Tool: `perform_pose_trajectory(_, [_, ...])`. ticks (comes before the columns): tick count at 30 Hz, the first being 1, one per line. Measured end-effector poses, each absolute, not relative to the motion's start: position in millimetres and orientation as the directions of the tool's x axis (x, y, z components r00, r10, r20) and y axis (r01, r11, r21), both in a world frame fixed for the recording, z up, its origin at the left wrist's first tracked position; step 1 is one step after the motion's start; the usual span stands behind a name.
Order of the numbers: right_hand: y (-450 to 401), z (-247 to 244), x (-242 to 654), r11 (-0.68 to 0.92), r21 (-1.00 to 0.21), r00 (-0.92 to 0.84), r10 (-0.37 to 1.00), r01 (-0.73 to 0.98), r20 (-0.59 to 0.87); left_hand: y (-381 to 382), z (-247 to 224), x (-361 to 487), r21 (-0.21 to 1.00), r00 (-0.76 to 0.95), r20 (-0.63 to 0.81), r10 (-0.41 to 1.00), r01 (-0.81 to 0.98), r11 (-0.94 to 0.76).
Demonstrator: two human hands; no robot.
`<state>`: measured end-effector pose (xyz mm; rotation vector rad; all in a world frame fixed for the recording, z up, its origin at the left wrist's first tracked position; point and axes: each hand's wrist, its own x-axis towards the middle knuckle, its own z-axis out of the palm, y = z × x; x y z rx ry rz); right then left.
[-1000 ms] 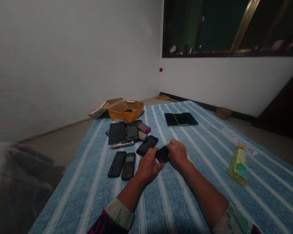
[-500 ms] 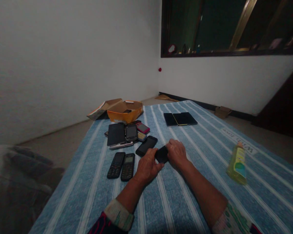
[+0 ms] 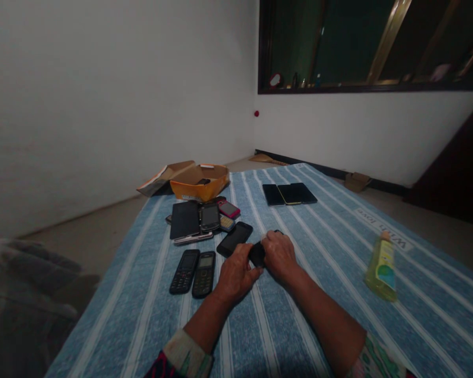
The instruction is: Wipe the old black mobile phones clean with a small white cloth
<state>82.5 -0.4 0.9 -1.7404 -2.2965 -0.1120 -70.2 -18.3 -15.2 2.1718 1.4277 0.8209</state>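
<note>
My left hand (image 3: 235, 274) grips the left end of a small black mobile phone (image 3: 257, 254) between thumb and fingers. Bent over the phone's right part, my right hand (image 3: 279, 254) hides much of it; a dark tip shows above its fingers. Just beyond my left hand lies a black touchscreen phone (image 3: 235, 239). Two keypad phones, one black (image 3: 184, 271) and one with a grey screen (image 3: 204, 274), lie side by side left of that hand.
Behind them is a pile of phones (image 3: 185, 220), with a pink phone (image 3: 229, 209) at its edge. An open orange box (image 3: 199, 190) stands at the back. Several dark flat devices (image 3: 289, 194) lie back right. A bottle of yellow-green liquid (image 3: 381, 270) lies on the striped cloth (image 3: 319, 325).
My right hand has slid slightly left over the small black phone, covering more of it. My left hand keeps its grip. The whole view has shifted a little.
</note>
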Motion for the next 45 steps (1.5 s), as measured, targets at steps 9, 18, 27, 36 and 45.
perform_pose_trajectory(9, [-17,-2,67,0.448,-0.113,-0.407,0.873,0.887,0.270,-20,-10,-68,0.651,0.301,0.266,0.916,0.645,-0.401])
perform_pose_trajectory(18, [-3,2,79,0.297,-0.093,-0.268,0.932,0.950,0.243,-19,-18,-70,0.639,0.278,0.255,0.926,0.671,-0.377])
perform_pose_trajectory(27, [5,1,78,0.323,-0.106,-0.292,0.927,0.940,0.234,-18,-17,-66,0.589,0.239,0.265,0.934,0.727,-0.353])
perform_pose_trajectory(36, [-7,1,75,0.387,-0.119,-0.345,0.898,0.914,0.273,-17,-19,-67,0.568,0.276,0.291,0.916,0.721,-0.398])
perform_pose_trajectory(45, [7,0,82,0.279,-0.080,-0.252,0.935,0.957,0.249,-17,-19,-65,0.561,0.267,0.241,0.933,0.746,-0.358])
